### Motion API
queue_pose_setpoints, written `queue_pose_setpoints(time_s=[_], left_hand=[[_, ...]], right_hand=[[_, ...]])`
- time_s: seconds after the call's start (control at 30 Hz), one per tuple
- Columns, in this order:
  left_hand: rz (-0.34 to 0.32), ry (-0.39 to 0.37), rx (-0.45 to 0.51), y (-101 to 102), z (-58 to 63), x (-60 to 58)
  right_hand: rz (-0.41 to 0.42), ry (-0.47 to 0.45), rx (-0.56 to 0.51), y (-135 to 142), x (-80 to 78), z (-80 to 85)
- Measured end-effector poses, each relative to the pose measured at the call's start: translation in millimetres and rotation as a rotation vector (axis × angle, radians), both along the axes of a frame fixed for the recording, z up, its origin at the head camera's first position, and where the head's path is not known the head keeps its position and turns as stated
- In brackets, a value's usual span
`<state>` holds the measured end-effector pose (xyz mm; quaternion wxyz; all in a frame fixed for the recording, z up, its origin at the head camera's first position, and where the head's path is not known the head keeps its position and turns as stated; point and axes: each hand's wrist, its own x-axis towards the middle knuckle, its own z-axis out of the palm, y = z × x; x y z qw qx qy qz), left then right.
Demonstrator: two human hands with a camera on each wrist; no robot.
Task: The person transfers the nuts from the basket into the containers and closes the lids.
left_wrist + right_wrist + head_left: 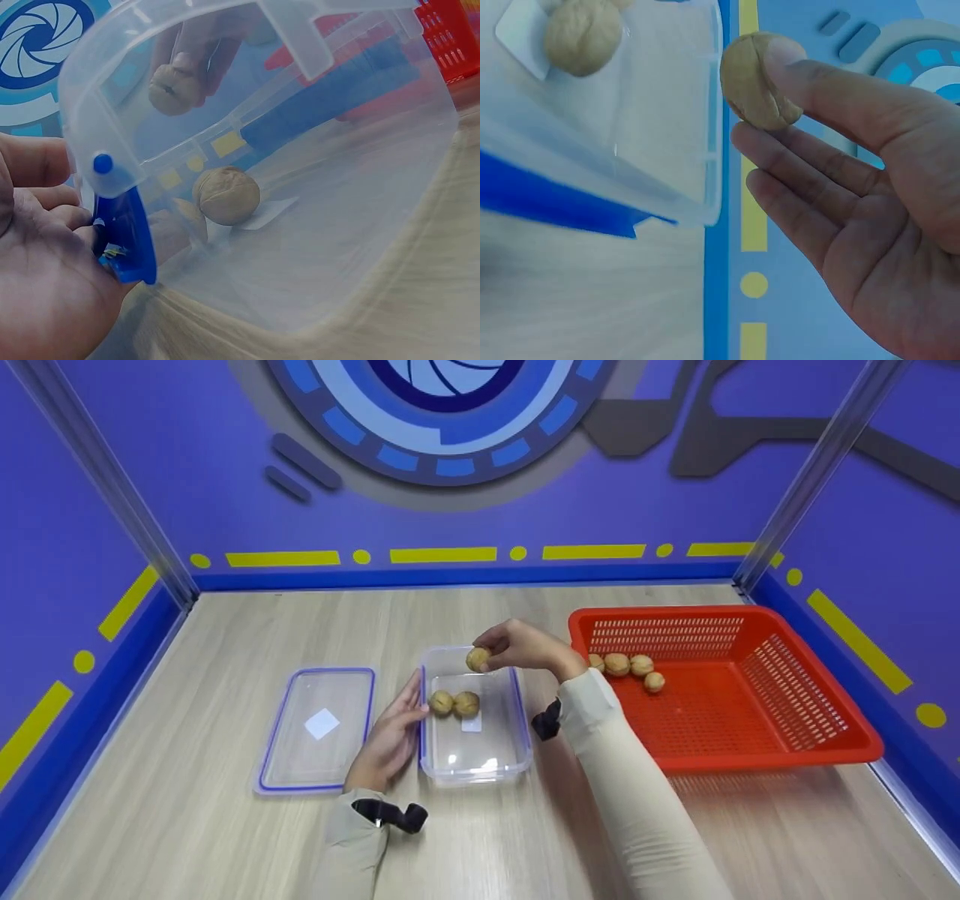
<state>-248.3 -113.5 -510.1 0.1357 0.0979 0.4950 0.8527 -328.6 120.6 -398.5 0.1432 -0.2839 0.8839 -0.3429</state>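
Observation:
A clear plastic box (480,754) with a blue-edged rim stands uncovered on the table. Two walnuts (454,704) lie side by side on its floor. At the box's left side, my left hand (386,742) rests with thumb and fingers touching the wall near a blue latch (124,225). Above the far end of the box, my right hand (525,646) pinches a third walnut (757,82) between thumb and fingers. That walnut is also visible through the clear wall in the left wrist view.
A blue-edged clear lid (300,761) lies flat to the left of the box. To the right stands a red perforated basket (720,720), with several walnuts (617,664) grouped near its far left corner. Blue-purple panels (465,529) enclose the table's back and sides.

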Motion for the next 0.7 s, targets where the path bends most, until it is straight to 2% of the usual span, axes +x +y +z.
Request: queue_pose_setpoints(time_s=[0.33,0.7], left_hand=[[-0.002,0.009,-0.005,0.1,-2.5,-1.1],[0.005,-0.014,0.001,-0.2,-2.4,-0.6]], right_hand=[[-0.068,-0.004,0.018,-15.9,-1.3,-14.3],[-0.072,0.055,0.044,-32.3,1.2,-22.6]])
